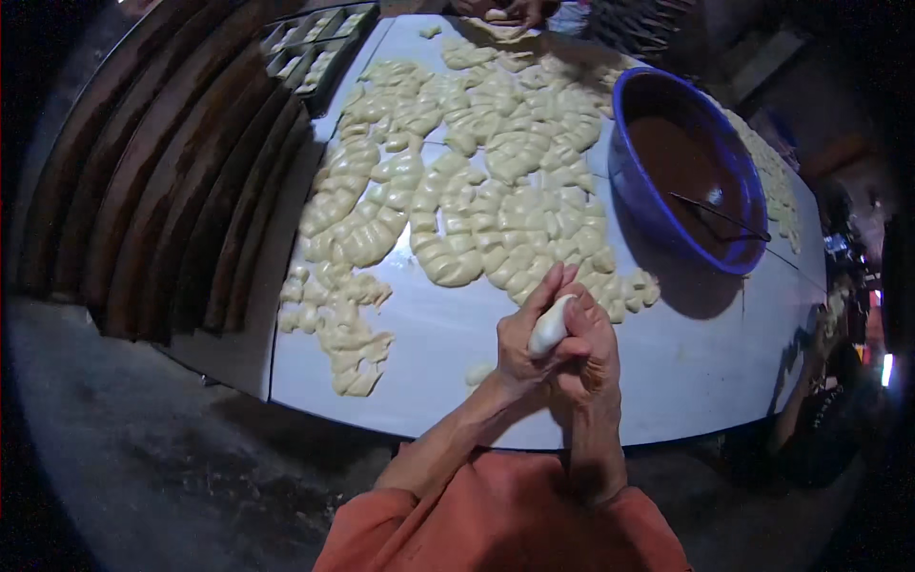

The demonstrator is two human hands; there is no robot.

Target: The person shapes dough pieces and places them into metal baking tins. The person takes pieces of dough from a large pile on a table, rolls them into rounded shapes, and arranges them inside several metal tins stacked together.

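Between my two hands, above the near part of the white table [448, 357], is a smooth, pale lump of dough [550, 329]. My left hand [518, 345] is closed against its left side. My right hand [593, 351] wraps round it from the right, fingers bent. Just beyond my fingertips lies a wide spread of pale dough pieces [515, 224], many touching one another. A ragged cluster of dough [351, 334] lies to the left. A small dough piece [479, 374] shows beside my left wrist, partly hidden by it.
At the right stands a purple basin [624, 157] holding brown contents, with a thin dark utensil [720, 215] across it. Long dark trays [181, 181] are stacked at the left. A compartmented tray [324, 67] holds pale pieces. Another person's hands [505, 14] work at the far edge.
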